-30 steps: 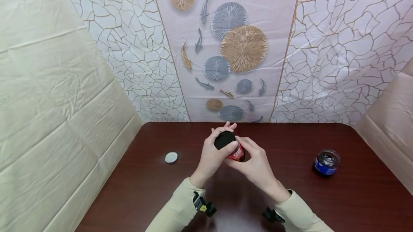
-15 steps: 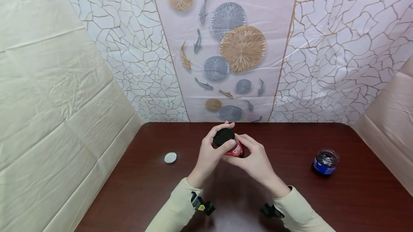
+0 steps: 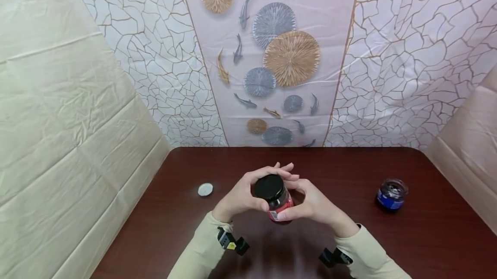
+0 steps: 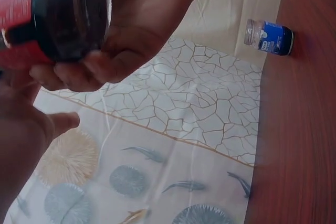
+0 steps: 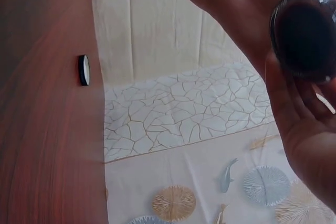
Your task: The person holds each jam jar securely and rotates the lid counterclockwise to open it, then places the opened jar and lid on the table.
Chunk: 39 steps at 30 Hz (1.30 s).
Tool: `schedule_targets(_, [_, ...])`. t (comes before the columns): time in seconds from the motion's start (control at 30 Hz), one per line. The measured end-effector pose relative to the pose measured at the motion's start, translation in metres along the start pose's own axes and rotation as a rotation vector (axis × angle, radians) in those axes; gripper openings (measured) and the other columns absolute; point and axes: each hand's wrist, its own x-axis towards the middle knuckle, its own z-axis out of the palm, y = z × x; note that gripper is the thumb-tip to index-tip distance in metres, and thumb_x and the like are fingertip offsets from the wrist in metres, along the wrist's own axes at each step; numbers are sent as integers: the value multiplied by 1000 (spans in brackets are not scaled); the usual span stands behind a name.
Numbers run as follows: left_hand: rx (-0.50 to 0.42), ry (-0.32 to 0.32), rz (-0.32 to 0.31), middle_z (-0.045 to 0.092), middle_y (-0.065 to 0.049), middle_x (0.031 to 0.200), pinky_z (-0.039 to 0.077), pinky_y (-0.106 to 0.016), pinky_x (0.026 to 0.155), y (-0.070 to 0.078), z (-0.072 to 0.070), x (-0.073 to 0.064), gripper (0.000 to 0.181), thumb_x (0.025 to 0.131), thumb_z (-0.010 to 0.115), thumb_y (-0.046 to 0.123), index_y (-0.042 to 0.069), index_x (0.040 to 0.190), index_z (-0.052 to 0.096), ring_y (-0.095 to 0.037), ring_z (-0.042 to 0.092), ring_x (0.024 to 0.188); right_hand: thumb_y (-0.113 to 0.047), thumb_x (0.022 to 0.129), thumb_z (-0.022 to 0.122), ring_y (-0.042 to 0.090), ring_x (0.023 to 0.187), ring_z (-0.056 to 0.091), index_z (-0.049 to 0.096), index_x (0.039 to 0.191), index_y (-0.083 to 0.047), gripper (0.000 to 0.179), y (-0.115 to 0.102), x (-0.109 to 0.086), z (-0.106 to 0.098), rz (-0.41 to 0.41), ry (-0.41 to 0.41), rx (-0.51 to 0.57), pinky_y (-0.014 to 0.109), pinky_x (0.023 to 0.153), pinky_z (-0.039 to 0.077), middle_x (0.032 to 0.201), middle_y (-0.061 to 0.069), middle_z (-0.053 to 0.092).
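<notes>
A glass jar (image 3: 285,202) with a red label and a black lid (image 3: 269,186) is held up over the table, tilted, between both hands. My left hand (image 3: 238,195) holds its top end from the left, thumb in front and fingers reaching around behind the lid. The lower body is gripped by my right hand (image 3: 324,205), thumb across the label. In the left wrist view, the jar's glass (image 4: 73,17) and dark bottom end show in the right hand. The right wrist view looks at the round bottom (image 5: 304,40); the lid is hidden there.
A blue-labelled jar (image 3: 391,195) with no lid and dark contents stands at the right of the table. At the left, a loose lid (image 3: 205,189) lies with its white inside up. Patterned cloth hangs behind the dark red table (image 3: 174,227); pale cloth stands at both sides.
Both hands have come nearer the person with the red-labelled jar. The left fingers have shifted and spread further around the lid. The blue-labelled jar and loose lid stay put.
</notes>
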Motion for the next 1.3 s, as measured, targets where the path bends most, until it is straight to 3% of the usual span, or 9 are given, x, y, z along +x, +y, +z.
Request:
schedule_targets(0.2, [52,133,-49,62,-18,135,9,-48,124,-4,2,-1,66,89,76,46,-5,127,57,-35,38,144,5,82,79,15,106,66,62,131,1,52,0,1,6,3,111,-54,30,87,56,121,6,69])
schedule_targets(0.4, [203,288,-65,67,-13,131,12,-44,124,-10,4,4,48,91,75,37,4,124,62,-28,44,141,-15,77,89,14,112,61,70,125,-17,51,0,4,11,38,310,-325,24,92,50,123,-3,67])
schedule_targets(0.57, [249,450,-185,68,-1,130,37,-35,114,-13,9,7,46,90,76,37,13,127,64,-17,44,141,-20,74,92,13,106,61,69,129,-21,60,4,7,13,54,444,-451,22,85,50,120,-7,67])
schedule_targets(0.73, [226,515,-244,65,1,134,48,-32,103,-15,14,7,54,89,76,43,16,134,61,-17,50,135,-20,72,93,13,101,62,69,129,-22,62,4,8,14,71,505,-475,23,82,51,113,-9,67])
schedule_targets(0.87, [170,471,-227,60,-1,141,49,-29,100,-13,13,5,66,89,76,46,15,143,54,-21,55,128,-22,73,93,13,98,61,69,127,-22,58,5,6,10,73,483,-473,22,80,49,110,-9,67])
schedule_targets(1.0, [44,352,-172,52,-9,149,46,-28,104,-8,9,2,80,89,74,51,11,152,44,-26,48,136,-19,76,90,14,95,62,71,122,-21,49,2,3,3,48,358,-396,24,80,52,109,-5,68])
schedule_targets(1.13, [-42,155,-118,48,-17,152,42,-34,109,-2,4,2,95,86,72,59,3,154,37,-32,42,141,-5,79,85,16,102,65,69,123,-11,47,0,1,-1,19,145,-186,29,86,56,115,4,68])
schedule_targets(1.23, [-45,27,-87,48,-19,150,28,-41,119,1,3,3,101,84,72,63,-3,152,37,-34,42,142,4,80,81,17,104,66,64,126,-2,50,0,-1,-1,17,26,-31,32,87,57,119,9,68])
schedule_targets(1.3, [-34,-12,-69,50,-20,148,17,-45,123,2,2,3,100,84,72,62,-6,150,39,-35,45,140,7,80,79,18,104,67,62,128,2,51,0,-1,-1,27,-4,31,34,86,58,120,12,68])
